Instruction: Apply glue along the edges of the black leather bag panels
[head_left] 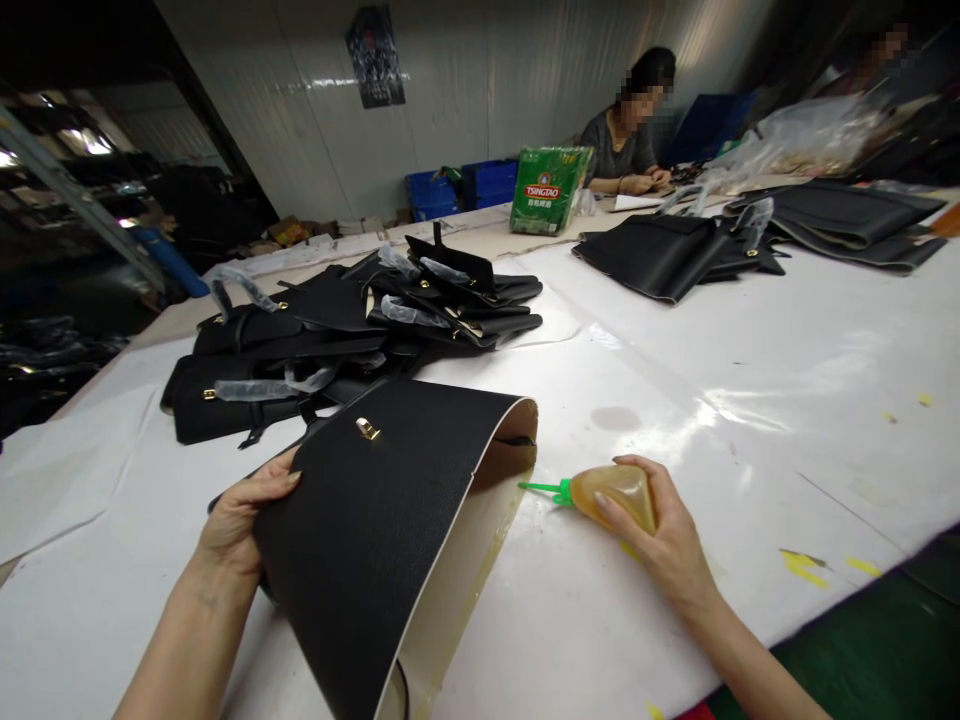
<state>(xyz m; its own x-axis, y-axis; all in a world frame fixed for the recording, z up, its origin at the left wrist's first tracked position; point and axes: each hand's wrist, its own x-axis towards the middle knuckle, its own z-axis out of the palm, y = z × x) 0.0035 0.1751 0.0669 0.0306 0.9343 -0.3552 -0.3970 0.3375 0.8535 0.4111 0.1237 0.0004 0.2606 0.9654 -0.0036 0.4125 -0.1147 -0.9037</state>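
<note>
A black leather bag piece [375, 520] with a gold clasp [367, 429] is tilted up over the white table, its pale inner side open to the right. My left hand [251, 505] grips its left side, thumb on top and the other fingers hidden beneath. In my right hand [667, 520] is a squeeze bottle [615, 495] of amber liquid, probably glue, with a green nozzle. The nozzle tip points left, close to the bag piece's right edge; whether it touches cannot be told. A yellowish, shiny strip runs along that lower edge.
Black bags [300, 340] with plastic-wrapped handles lie piled behind the bag piece. More black leather pieces [675, 250] rest at the back right. A green Tsingtao box [549, 190] stands near the far edge, where a person [637, 130] sits. The table [750, 400] has yellow marks.
</note>
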